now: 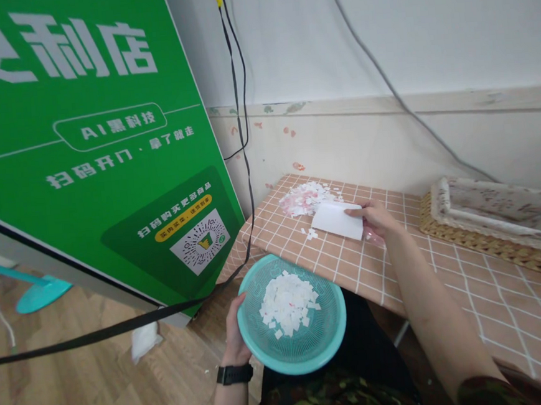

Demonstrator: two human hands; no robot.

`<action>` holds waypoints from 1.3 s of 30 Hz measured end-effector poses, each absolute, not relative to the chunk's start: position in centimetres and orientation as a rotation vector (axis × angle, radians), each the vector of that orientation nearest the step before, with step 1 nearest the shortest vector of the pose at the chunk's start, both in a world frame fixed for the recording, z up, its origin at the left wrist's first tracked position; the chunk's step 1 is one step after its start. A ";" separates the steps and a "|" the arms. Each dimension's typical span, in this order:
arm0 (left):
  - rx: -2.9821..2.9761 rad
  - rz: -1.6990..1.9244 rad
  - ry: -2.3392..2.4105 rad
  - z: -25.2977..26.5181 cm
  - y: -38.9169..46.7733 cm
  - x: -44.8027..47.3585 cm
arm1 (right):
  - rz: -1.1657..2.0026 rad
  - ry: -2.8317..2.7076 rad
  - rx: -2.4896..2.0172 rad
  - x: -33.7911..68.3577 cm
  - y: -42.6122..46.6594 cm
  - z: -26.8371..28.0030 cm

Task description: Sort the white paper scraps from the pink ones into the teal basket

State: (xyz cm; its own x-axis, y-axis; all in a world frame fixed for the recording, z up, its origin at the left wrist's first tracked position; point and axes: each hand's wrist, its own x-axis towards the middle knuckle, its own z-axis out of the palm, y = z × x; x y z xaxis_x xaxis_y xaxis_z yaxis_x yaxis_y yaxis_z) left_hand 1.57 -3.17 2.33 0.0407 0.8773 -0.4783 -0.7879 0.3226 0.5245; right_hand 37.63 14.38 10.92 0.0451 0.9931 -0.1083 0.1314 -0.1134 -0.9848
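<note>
My left hand [236, 333] is closed on the left rim of a teal plastic colander [334, 341], its fingers partly hidden beneath. Inside the colander lies a heap of small white paper pieces [288, 304]. Over the checked tabletop, my right hand [375, 218] pinches the right edge of a white card [340, 221]. Just beyond the card's far left corner spreads a pile of white and pinkish paper scraps [305, 196]. A few loose scraps [309, 233] lie near the card's left edge. Something pink and see-through [373, 236] shows below my right hand; its kind is unclear.
A lined wicker basket [497, 228] stands on the table [449, 269] at right. The tall green cabinet [111, 196] rises at left. A black strap [121, 328] crosses in front of it. On the wooden floor lies a white bag-like item [145, 340].
</note>
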 end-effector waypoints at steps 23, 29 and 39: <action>0.124 1.300 0.827 2.5 -2.9 2.8 | 1.230 -1.377 -1.233 33.9 14.4 10.0; 0.101 1.298 0.789 2.8 -2.8 3.1 | 1.303 -1.564 -1.294 32.4 13.6 9.8; 0.118 1.299 0.772 3.0 -2.8 3.1 | 1.645 -1.903 -1.044 29.9 11.0 11.5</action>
State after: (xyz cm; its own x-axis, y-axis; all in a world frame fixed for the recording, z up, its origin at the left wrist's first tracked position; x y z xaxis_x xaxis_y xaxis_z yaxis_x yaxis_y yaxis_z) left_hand 3.12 -2.84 2.98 0.0609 0.8934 -0.4451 -0.8183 0.3000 0.4903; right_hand 29.90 10.97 11.50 -0.6325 0.7580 -0.1595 0.2678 0.0208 -0.9633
